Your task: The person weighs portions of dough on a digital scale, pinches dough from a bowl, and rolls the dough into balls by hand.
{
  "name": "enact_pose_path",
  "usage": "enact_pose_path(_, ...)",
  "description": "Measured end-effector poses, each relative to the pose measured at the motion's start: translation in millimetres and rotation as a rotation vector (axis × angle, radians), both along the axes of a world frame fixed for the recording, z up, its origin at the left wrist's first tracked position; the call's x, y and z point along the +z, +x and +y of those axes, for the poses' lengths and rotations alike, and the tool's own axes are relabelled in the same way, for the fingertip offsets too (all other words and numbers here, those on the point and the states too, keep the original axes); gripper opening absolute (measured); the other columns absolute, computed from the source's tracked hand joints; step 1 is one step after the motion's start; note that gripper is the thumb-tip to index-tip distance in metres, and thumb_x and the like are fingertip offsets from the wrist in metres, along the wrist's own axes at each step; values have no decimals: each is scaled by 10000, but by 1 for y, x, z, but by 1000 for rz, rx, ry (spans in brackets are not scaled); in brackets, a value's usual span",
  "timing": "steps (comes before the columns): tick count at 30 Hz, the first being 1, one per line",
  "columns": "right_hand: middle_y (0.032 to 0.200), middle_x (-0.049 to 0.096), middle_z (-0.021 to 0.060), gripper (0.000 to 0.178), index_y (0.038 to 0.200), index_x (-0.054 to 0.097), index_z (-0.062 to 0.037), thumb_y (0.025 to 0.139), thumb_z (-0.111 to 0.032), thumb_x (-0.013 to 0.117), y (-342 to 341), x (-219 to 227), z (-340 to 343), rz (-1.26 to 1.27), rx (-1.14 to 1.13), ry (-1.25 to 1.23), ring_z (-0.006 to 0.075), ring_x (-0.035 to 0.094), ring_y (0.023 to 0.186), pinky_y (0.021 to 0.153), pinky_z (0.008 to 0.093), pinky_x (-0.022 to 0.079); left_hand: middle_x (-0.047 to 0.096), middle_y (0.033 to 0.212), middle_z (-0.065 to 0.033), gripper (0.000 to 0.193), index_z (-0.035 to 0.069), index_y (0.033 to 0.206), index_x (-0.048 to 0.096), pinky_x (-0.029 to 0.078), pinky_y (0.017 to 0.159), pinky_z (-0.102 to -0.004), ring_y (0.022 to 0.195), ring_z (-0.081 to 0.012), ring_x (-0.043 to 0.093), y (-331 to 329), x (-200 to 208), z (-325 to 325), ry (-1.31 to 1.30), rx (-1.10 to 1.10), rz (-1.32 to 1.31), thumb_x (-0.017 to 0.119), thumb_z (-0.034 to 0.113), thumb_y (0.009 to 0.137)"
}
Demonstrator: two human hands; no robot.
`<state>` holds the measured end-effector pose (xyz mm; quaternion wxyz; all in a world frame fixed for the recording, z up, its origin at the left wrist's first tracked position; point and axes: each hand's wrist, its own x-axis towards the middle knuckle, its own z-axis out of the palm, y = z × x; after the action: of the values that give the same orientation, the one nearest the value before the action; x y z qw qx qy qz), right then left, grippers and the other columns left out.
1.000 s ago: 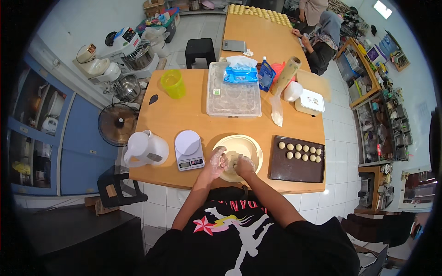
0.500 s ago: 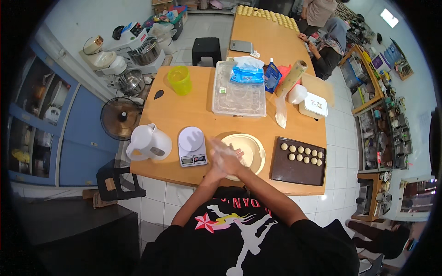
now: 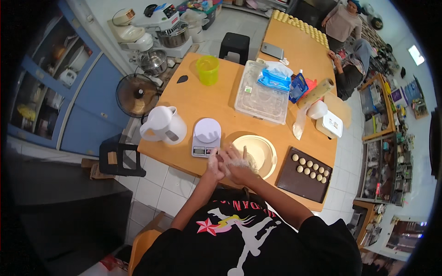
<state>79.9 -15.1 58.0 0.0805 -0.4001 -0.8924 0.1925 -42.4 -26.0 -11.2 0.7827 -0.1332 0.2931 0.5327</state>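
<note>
My left hand (image 3: 215,164) and my right hand (image 3: 238,169) touch each other at the table's near edge, both coated with pale flour or dough. Their fingers look stretched rather than balled into fists. Whether anything lies between the palms is hidden. Just beyond my right hand stands a cream bowl (image 3: 268,150) with pale crumbly stuff along its near side, partly covered by the hand. A white kitchen scale (image 3: 206,132) sits just past my left hand, nothing on its round plate. On the right, a dark baking tray (image 3: 299,188) carries two rows of round dough balls (image 3: 313,175).
A white jug (image 3: 169,127) stands left of the scale, with a yellow-green cup (image 3: 207,70) farther back. Beyond the bowl are a clear lidded box (image 3: 260,103) topped by a blue wipes pack (image 3: 274,80), a film roll (image 3: 317,92) and a white tub (image 3: 329,124). Two people are near the far end.
The view has turned, so the table appears tilted and shifted right. My hands have shifted against each other, from crossed palms to a more cupped contact. Bowl, scale and tray keep their places.
</note>
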Motion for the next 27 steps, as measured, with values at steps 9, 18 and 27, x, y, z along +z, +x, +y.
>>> enact_pose_path(9, 1201, 494, 220, 472, 1298, 505, -95, 871, -273, 595, -20, -11, 6, 65, -98, 6, 371, 484, 1100, 906, 496, 399, 629, 1123, -104, 378, 37, 1191, 541, 500, 926, -356, 1047, -225, 606, -23, -37, 0, 144, 103, 259, 318, 293, 1025)
enact_pose_path(18, 1145, 570, 252, 408, 1254, 538, -55, 869, -174, 602, -50, -27, 8, 339, -5, -197, 397, 582, 1027, 880, 458, 467, 640, 1092, -79, 388, 49, 1214, 545, 510, 831, -315, 976, -185, 618, -32, -20, -11, 20, 236, 407, 371, 339, 1024)
enact_pose_path(27, 978, 641, 222, 345, 1132, 562, -54, 819, -169, 649, -90, -86, 89, 272, -198, -229, 370, 646, 841, 756, 455, 510, 658, 1039, -58, 325, 98, 1184, 574, 484, 727, -282, 902, -140, 618, -53, -12, -27, -29, 245, 626, 481, 341, 990)
